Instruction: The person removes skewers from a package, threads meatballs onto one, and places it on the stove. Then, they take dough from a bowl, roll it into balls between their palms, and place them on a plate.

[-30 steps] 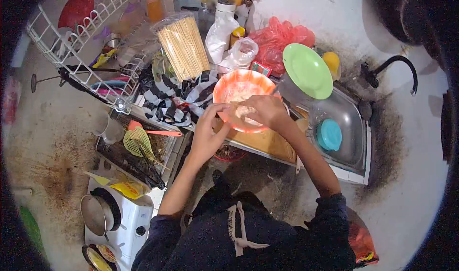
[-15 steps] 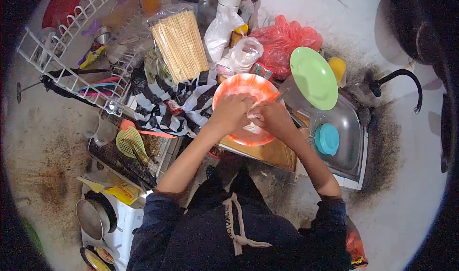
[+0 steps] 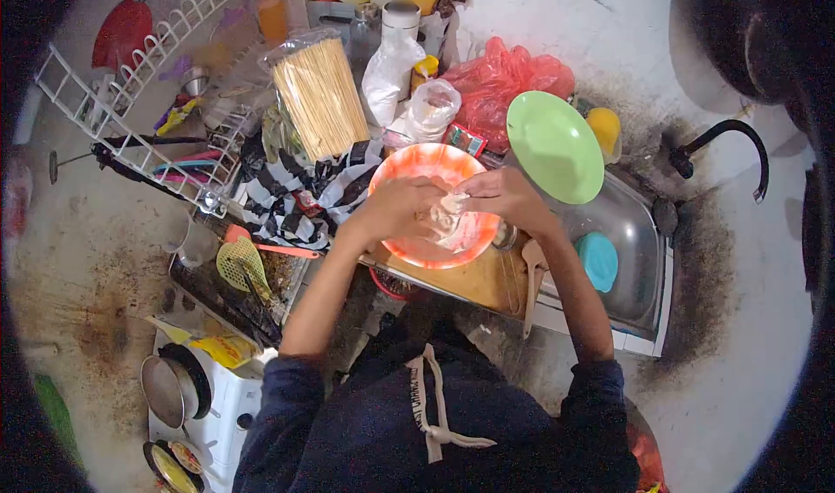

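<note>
An orange and white bowl stands on a wooden board, with white powdery dough inside it. Over the bowl's left part, my left hand has its fingers bent against the dough. My right hand reaches in from the right, its fingertips closed on the upper end of the same dough. The two hands are close together but apart. A light-coloured spoon lies at the board's right side.
Behind the bowl are a pack of skewers, a red plastic bag and a white bag. A green plate leans by the sink, which holds a turquoise container. A stove stands at lower left.
My hands have moved apart, uncovering more of the dough between them. The view has shifted slightly, and the spoon beside the board shows more fully.
</note>
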A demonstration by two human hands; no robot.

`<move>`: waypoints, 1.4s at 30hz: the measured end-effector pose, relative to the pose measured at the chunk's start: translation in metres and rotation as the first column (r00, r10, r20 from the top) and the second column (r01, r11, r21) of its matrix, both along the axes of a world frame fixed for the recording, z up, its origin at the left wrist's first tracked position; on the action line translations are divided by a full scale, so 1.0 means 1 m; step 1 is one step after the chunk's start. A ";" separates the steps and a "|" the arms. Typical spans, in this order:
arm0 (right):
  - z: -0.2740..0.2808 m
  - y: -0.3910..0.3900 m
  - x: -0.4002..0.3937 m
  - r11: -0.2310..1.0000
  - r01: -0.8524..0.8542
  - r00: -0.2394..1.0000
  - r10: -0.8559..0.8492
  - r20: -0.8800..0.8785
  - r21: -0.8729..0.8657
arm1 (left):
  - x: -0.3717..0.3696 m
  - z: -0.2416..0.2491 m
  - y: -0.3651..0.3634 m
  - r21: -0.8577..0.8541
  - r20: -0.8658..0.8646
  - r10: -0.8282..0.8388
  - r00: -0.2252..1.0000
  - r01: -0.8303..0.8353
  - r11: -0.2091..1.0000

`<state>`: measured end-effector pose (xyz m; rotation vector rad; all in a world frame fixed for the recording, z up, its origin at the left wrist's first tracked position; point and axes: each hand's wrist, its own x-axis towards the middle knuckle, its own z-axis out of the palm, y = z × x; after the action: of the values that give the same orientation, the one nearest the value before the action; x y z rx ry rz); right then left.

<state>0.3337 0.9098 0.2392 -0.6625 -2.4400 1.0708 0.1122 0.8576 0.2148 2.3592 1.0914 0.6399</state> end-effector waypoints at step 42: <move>0.004 -0.095 0.007 0.585 0.719 0.692 -0.654 -0.306 0.376 | 0.188 -0.012 -0.005 -0.139 0.772 0.491 -0.405 0.646 0.751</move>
<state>0.3412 0.8152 0.2436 -1.1774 -1.8912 0.1717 0.3001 0.8530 0.2027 0.2831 -0.0475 1.4404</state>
